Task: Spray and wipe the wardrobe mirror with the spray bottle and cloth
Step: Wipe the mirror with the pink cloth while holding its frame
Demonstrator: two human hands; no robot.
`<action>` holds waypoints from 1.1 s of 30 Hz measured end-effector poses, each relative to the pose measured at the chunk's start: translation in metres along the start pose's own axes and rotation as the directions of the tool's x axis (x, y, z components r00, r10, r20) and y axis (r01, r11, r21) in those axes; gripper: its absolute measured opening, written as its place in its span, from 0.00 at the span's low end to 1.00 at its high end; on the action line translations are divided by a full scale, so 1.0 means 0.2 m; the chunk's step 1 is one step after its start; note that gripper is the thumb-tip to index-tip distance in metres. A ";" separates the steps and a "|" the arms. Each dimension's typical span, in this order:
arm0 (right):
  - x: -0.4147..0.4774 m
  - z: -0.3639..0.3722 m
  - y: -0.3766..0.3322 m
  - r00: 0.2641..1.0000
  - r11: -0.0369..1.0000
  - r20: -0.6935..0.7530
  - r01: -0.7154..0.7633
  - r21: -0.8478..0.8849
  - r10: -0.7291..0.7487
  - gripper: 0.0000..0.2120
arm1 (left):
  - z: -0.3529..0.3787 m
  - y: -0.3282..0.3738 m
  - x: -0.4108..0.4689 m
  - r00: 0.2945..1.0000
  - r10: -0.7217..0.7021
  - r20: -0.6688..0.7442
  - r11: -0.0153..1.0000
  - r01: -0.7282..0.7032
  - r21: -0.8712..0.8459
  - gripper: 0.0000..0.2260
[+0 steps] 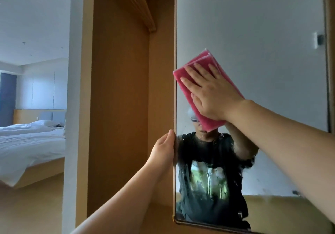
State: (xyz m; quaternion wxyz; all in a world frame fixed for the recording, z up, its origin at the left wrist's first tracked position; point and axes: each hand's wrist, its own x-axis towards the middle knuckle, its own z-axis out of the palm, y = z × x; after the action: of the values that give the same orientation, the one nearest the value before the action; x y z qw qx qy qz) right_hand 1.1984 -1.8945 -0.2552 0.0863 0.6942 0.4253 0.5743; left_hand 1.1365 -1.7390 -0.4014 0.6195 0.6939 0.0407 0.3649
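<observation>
The left forearm is crossing the lower left of the frame, and the left hand [165, 147] is gripping the left edge of the mirror [253, 34], thumb on the front rim and the fingers hidden behind it. It looks to be steadying the door, which is wise. Right of it, at centre frame, the right hand [210, 92] is lying flat, fingers straight and slightly spread, pressing the folded pink cloth [195, 65] against the glass. Wet streaks are showing low on the mirror, so I judge the wiping should be working downward in overlapping passes under even palm pressure. No spray bottle is showing anywhere in frame.
</observation>
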 end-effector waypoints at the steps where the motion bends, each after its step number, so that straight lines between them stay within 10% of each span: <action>1: 0.00 0.00 0.00 1.000 1.000 0.001 -0.001 -0.005 0.001 0.29 | -0.01 -0.02 -0.01 1.000 -0.010 0.018 1.000 0.009 0.010 0.19; 33: -0.33 0.27 -0.52 0.961 0.961 -0.103 -0.242 0.131 0.256 0.28 | -0.06 -0.06 -0.12 0.990 0.038 0.139 0.999 -0.038 -0.006 0.17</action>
State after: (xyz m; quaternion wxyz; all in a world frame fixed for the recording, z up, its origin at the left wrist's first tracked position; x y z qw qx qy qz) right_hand 1.1954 -1.8552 -0.3839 -0.0534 0.7104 0.3719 0.5951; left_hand 1.1173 -1.7392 -0.4226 0.6150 0.7172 -0.0165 0.3272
